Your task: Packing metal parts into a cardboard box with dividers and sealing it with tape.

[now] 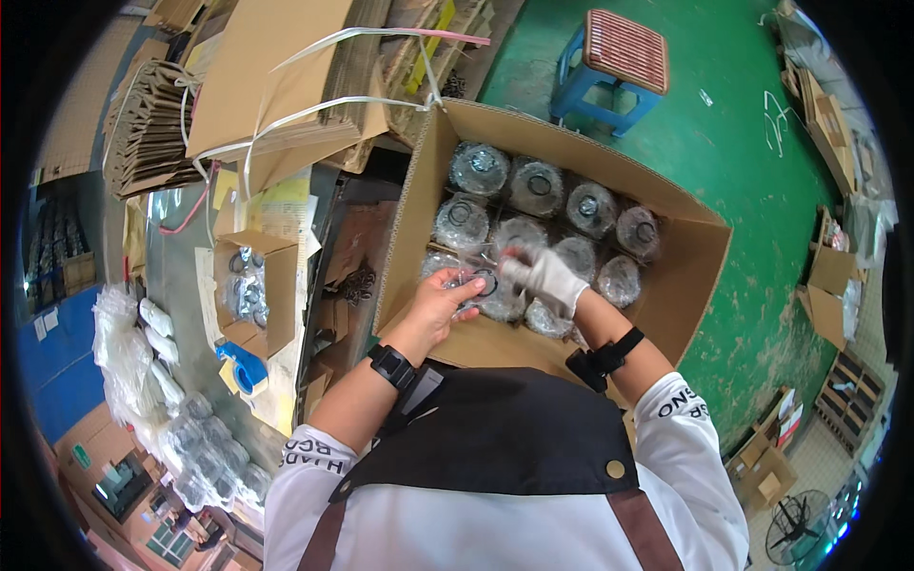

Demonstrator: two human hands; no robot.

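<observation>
In the head view, dark letters are printed on the white sleeves (683,419). The left hand (444,306) reaches from the near left, thumb and fingers pinching a clear, dark-ringed piece (486,283) above the carton's (700,276) near left part. Its ring faces upward; its long axis I cannot tell. The gloved right hand (552,277) angles leftward beside it, fingers too blurred to judge.

The right hand's (550,276) gloved fingertips are a blurry mess, so no clue whether they're pinching anything. Left hand (440,305) covers part of the clear plastic thing (486,283) it's got. Can't make out what's inside the wrapped bundles (591,209) either. Apron (495,433) hides some of the box's (687,276) near side, and the cardboard stack (267,71) runs off the top.
</observation>
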